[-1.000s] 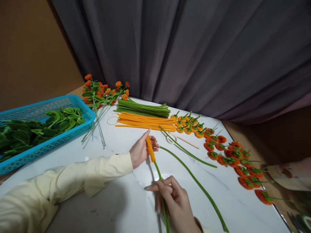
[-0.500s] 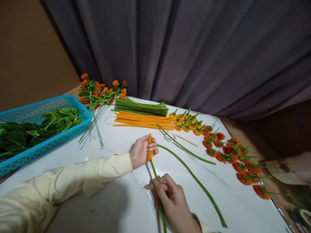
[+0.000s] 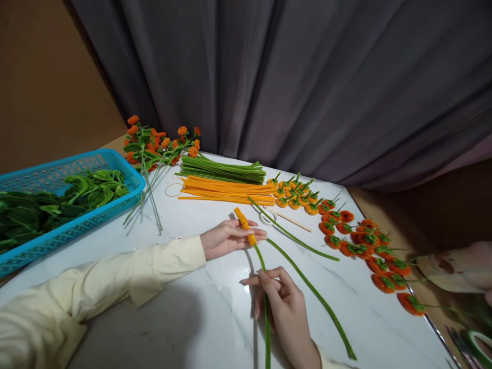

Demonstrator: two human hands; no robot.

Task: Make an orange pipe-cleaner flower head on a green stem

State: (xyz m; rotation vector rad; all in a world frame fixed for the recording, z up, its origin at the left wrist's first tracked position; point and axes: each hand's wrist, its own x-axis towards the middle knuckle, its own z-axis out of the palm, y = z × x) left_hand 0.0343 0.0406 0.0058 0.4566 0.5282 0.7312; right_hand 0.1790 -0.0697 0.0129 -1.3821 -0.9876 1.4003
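My left hand (image 3: 228, 238) has its fingers closed around the lower part of a coiled orange pipe cleaner (image 3: 243, 224), whose upper end sticks out above the fingers. From the coil's lower end a green pipe cleaner (image 3: 261, 259) runs down toward me. My right hand (image 3: 286, 302) pinches this green stem between thumb and fingers, a short way below the coil. Two loose green pipe cleaners, one straighter (image 3: 295, 233) and one curved (image 3: 321, 297), lie on the table just right of my hands.
A blue basket (image 3: 139, 185) of green leaves stands at the left. Behind are finished orange flowers (image 3: 182, 131), green pipe cleaners (image 3: 223, 169) and orange pipe cleaners (image 3: 226, 190). A tape roll (image 3: 268, 217) and wooden stick (image 3: 294, 222) lie mid-table. Orange flower heads (image 3: 365, 249) line the right edge.
Both hands have shifted slightly right with the coil and stem. The coil now tilts to the upper left, and more of its top shows above my left fingers, which have straightened somewhat.
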